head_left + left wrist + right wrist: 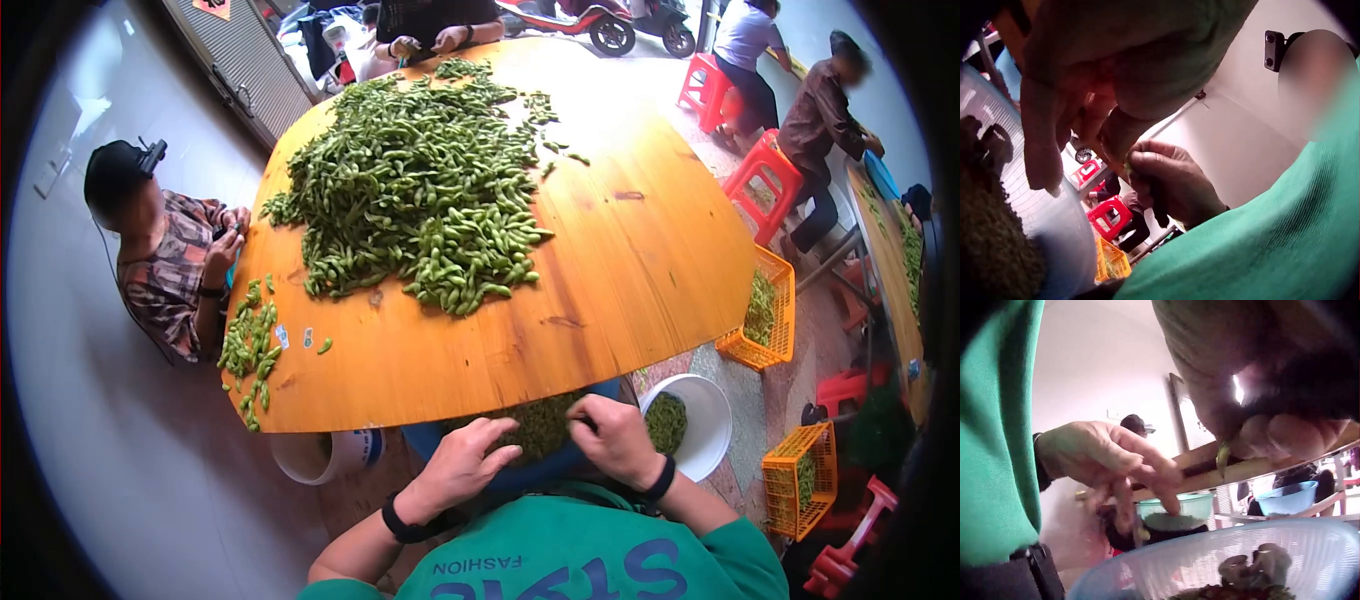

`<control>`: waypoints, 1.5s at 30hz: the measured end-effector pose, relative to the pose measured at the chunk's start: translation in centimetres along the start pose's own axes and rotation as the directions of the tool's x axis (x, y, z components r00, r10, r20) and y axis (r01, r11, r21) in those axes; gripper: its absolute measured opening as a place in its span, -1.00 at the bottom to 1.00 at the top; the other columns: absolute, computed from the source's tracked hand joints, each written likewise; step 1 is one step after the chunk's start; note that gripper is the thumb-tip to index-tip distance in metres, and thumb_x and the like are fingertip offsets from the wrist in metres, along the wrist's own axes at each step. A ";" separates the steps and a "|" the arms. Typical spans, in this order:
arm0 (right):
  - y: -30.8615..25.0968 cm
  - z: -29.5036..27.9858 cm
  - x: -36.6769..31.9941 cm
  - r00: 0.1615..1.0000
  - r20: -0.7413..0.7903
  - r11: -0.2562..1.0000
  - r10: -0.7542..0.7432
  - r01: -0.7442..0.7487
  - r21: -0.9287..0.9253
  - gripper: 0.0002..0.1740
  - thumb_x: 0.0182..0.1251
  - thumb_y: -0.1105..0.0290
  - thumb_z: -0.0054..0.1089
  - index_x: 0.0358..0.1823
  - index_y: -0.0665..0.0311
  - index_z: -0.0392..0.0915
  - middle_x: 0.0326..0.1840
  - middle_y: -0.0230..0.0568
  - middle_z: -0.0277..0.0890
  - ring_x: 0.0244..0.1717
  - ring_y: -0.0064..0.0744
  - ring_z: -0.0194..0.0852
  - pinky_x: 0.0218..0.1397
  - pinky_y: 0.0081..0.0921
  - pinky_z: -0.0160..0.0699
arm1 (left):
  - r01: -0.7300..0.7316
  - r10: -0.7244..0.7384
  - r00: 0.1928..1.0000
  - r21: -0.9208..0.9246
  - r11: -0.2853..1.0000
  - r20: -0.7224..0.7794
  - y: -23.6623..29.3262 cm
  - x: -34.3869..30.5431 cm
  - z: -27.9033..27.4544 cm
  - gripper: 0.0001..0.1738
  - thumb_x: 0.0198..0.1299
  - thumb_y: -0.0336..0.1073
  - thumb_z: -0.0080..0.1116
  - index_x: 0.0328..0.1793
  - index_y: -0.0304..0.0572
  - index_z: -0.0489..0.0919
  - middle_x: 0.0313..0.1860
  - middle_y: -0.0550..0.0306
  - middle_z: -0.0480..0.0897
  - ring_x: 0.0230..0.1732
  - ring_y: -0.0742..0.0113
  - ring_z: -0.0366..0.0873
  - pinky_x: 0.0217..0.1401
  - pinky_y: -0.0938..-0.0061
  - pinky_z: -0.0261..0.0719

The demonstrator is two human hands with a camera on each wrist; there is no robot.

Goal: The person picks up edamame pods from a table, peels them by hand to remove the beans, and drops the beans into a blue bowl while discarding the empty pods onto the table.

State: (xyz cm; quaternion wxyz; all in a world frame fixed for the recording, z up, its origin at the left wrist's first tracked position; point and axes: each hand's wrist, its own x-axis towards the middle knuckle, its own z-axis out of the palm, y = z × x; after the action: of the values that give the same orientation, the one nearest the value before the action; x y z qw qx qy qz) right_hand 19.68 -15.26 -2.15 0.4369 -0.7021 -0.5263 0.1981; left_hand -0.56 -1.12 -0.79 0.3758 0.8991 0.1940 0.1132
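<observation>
Above a blue basin [590, 392] [1166, 555] of small green pieces [540, 428], both hands hover at the table's near edge. My left hand [465, 465] [1094, 453] has its fingers spread and slightly bent, with no object visibly held. Thumb and fingers of my right hand [615, 440] [1175, 181] pinch a small green pod [1223, 460]. On the wooden table [620, 280] lies a large heap of green pods [410, 180], beyond the hands.
Loose pods [250, 345] lie at the table's left corner. A white bucket [710, 425] stands right of the basin, another [350, 455] to its left. Orange crates [783, 310] and red stools [765, 185] are at the right. People sit left, across and right.
</observation>
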 end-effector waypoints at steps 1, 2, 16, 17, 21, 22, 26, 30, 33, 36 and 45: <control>0.7 -1.1 -0.5 1.000 -0.016 0.996 0.008 -0.009 -0.083 -0.94 0.22 0.46 0.16 -0.31 0.29 0.53 -0.38 0.01 0.56 -0.32 0.07 0.60 -0.28 -0.13 0.57 | 0.105 -0.100 0.994 -0.160 0.982 0.037 0.3 0.3 -1.0 -0.75 0.29 -0.36 0.27 0.03 -0.33 0.62 -0.28 0.05 0.69 -0.38 0.47 0.63 -0.33 0.52 0.59; 2.2 -1.9 -1.4 0.998 -0.006 0.977 0.060 -0.060 -0.203 -0.90 0.21 0.42 0.15 -0.36 0.30 0.50 -0.41 0.01 0.54 -0.34 0.09 0.58 -0.29 -0.09 0.55 | 0.212 -0.193 0.977 -0.313 0.926 0.090 0.7 0.6 -1.9 -0.79 0.28 -0.36 0.28 -0.04 -0.32 0.65 -0.34 0.04 0.69 -0.42 0.46 0.63 -0.35 0.51 0.58; 6.0 -2.3 -3.6 0.963 0.165 0.903 0.214 -0.131 -0.408 -0.74 0.10 0.46 0.04 -0.18 0.40 0.54 -0.33 0.24 0.56 -0.27 0.25 0.58 -0.14 0.03 0.58 | 0.199 -0.067 0.937 0.368 0.908 -0.343 -4.0 9.3 -5.8 -0.91 0.21 -0.37 0.24 -0.21 -0.21 0.62 -0.25 -0.03 0.60 -0.23 -0.08 0.61 -0.19 0.17 0.57; 5.5 -1.8 -3.4 0.980 0.149 0.949 0.133 -0.082 -0.304 -0.75 0.12 0.49 0.03 -0.17 0.43 0.51 -0.36 0.23 0.54 -0.28 0.27 0.56 -0.15 0.04 0.56 | 0.196 -0.068 0.943 0.376 0.906 -0.327 -3.8 8.7 -5.8 -0.92 0.21 -0.37 0.23 -0.22 -0.21 0.63 -0.25 -0.03 0.60 -0.22 -0.08 0.61 -0.19 0.17 0.57; 3.3 -0.6 -2.3 0.975 0.224 0.999 0.011 0.000 -0.048 -0.79 0.20 0.58 0.05 -0.13 0.40 0.50 -0.28 0.21 0.56 -0.24 0.20 0.59 -0.16 -0.02 0.56 | 0.180 -0.058 0.919 0.284 0.942 -0.390 -4.2 6.8 -5.7 -0.90 0.26 -0.37 0.21 -0.22 -0.25 0.62 -0.31 -0.01 0.63 -0.37 0.07 0.61 -0.29 0.27 0.58; 2.1 -0.6 -1.7 0.974 0.228 0.999 0.014 -0.004 -0.047 -0.79 0.20 0.58 0.05 -0.13 0.40 0.50 -0.28 0.21 0.56 -0.24 0.20 0.59 -0.16 -0.02 0.56 | 0.191 -0.102 0.894 0.165 0.968 -0.437 -4.4 6.5 -5.6 -0.89 0.30 -0.36 0.19 -0.19 -0.26 0.61 -0.34 0.02 0.65 -0.44 0.18 0.61 -0.35 0.35 0.59; -2.0 -0.7 0.9 0.978 0.197 0.970 -0.069 0.020 0.241 -0.81 0.27 0.56 0.13 -0.10 0.36 0.58 -0.40 0.06 0.56 -0.42 -0.05 0.60 -0.30 -0.27 0.56 | 0.335 -0.572 0.803 -0.666 0.666 -0.168 -2.1 5.1 -5.8 -0.86 0.38 -0.35 0.14 -0.08 -0.28 0.60 -0.35 0.11 0.67 -0.49 0.44 0.58 -0.44 0.57 0.57; -3.9 0.1 3.1 0.985 0.161 0.934 0.057 -0.109 0.341 -0.81 0.31 0.51 0.15 -0.08 0.37 0.60 -0.47 -0.02 0.56 -0.47 -0.26 0.62 -0.34 -0.40 0.55 | 0.354 -0.572 0.818 -0.838 0.416 0.062 1.0 3.5 -4.3 -0.82 0.42 -0.33 0.12 0.02 -0.28 0.59 -0.30 0.17 0.68 -0.43 0.55 0.59 -0.40 0.67 0.57; -4.3 1.7 3.7 0.995 0.042 0.889 0.088 -0.097 0.448 -0.80 0.32 0.49 0.14 -0.07 0.39 0.58 -0.40 0.01 0.62 -0.38 -0.20 0.68 -0.27 -0.39 0.59 | 0.338 -0.503 0.859 -0.843 0.418 0.096 2.2 2.7 -2.7 -0.84 0.40 -0.34 0.17 -0.02 -0.28 0.58 -0.28 0.16 0.69 -0.39 0.55 0.60 -0.36 0.68 0.58; -4.1 1.7 3.7 0.993 0.116 0.904 0.038 -0.083 0.418 -0.80 0.39 0.49 0.14 -0.04 0.44 0.58 -0.36 -0.19 0.68 -0.37 -0.56 0.64 -0.28 -0.56 0.61 | 0.318 -0.481 0.874 -0.827 0.464 0.067 2.7 2.1 -1.5 -0.85 0.39 -0.36 0.18 -0.04 -0.29 0.58 -0.29 0.18 0.70 -0.37 0.57 0.60 -0.34 0.68 0.58; -4.1 2.5 2.7 0.993 0.020 0.988 -0.120 0.117 0.101 -0.88 0.27 0.58 0.13 -0.18 0.38 0.52 -0.46 0.02 0.55 -0.46 -0.06 0.60 -0.38 -0.33 0.58 | 0.013 -0.079 0.926 -0.178 0.984 -0.370 2.9 1.4 0.9 -0.92 0.25 -0.53 0.26 -0.17 -0.31 0.58 -0.34 0.02 0.69 -0.40 0.26 0.66 -0.33 0.49 0.60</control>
State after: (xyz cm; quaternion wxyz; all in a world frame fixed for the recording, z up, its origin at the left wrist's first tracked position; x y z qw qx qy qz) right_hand 16.52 -11.56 0.33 0.4753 -0.6443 -0.5624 0.2068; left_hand 1.73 -2.94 0.80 0.4103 0.8201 0.2729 0.2908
